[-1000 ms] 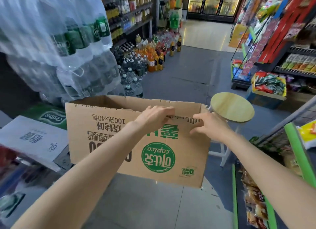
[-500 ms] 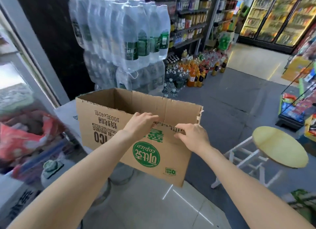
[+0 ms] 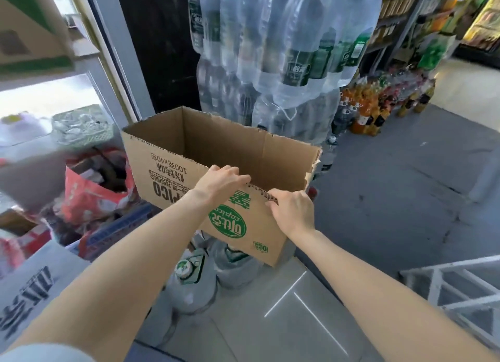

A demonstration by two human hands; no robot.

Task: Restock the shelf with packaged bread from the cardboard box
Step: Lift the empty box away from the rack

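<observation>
Both hands' fingers [image 3: 238, 172] grip cardboard box [image 3: 173, 159] rim

Grey tiled floor [image 3: 270, 332] bears large water jugs [image 3: 189, 283], stacked shrink-wrapped bottle packs [image 3: 284, 64] and orange drink bottles [image 3: 365, 118]

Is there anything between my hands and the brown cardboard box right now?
Nothing visible. Both hands, left and right, already grip the near top edge of the open brown cardboard box. No bread shows in the visible part of its inside.
</observation>
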